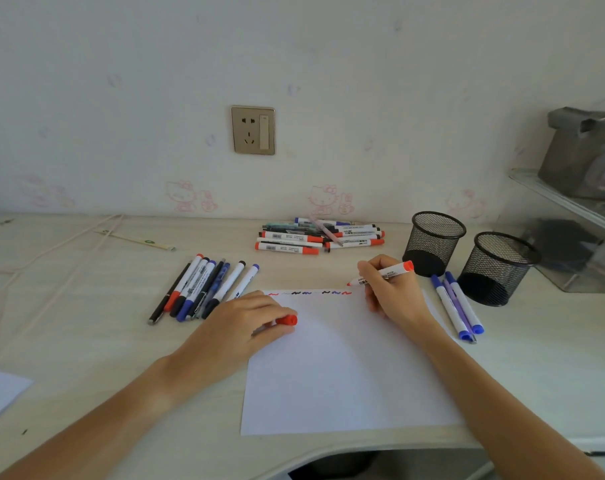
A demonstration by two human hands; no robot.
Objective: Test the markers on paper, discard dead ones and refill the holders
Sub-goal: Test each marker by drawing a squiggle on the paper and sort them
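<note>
Left forearm: enters from 7 o'clock, extends toward 1 o'clock.
Left hand (pixel 249 322): palm down, fingers curled, pinching a red cap (pixel 287 320) (only its end shows).
Right forearm: enters from 5 o'clock, extends toward 11 o'clock.
Right hand (pixel 391 289): fingers curled in a writing grip round a red marker (pixel 384 273), tip toward 9 o'clock.

The light is soft and even, like daylight, and quite bright. The shadows are weak: a faint one lies under each hand on the paper (pixel 346 368). The wide lens bends the desk edge (pixel 294 459). The picture is a little soft, mostly near the corners.
</note>
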